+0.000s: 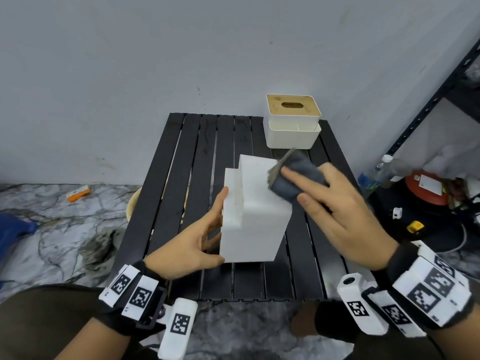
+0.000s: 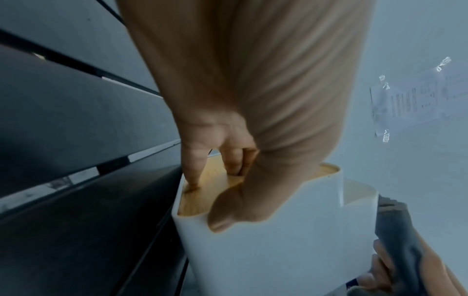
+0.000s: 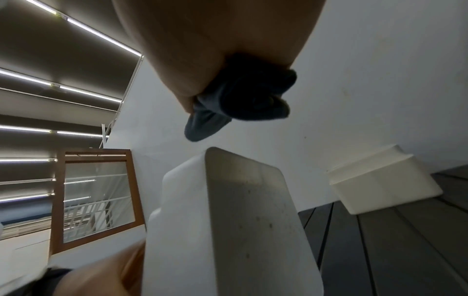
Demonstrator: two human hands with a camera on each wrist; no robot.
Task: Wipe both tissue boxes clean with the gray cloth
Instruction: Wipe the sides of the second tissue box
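between both hands, tipped tissue box (image 1: 255, 211), gray cloth (image 1: 296, 175) at its right

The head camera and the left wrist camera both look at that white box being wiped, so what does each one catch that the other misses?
Only the head view shows the second tissue box standing upright at the table's far edge, and the marbled floor.

Only the left wrist view shows the near box's wooden lid, with fingers of the left hand pressed on it, and a taped paper on the wall.

Both show the near tissue box tipped on its side, the gray cloth in the right hand, and the black slatted table.
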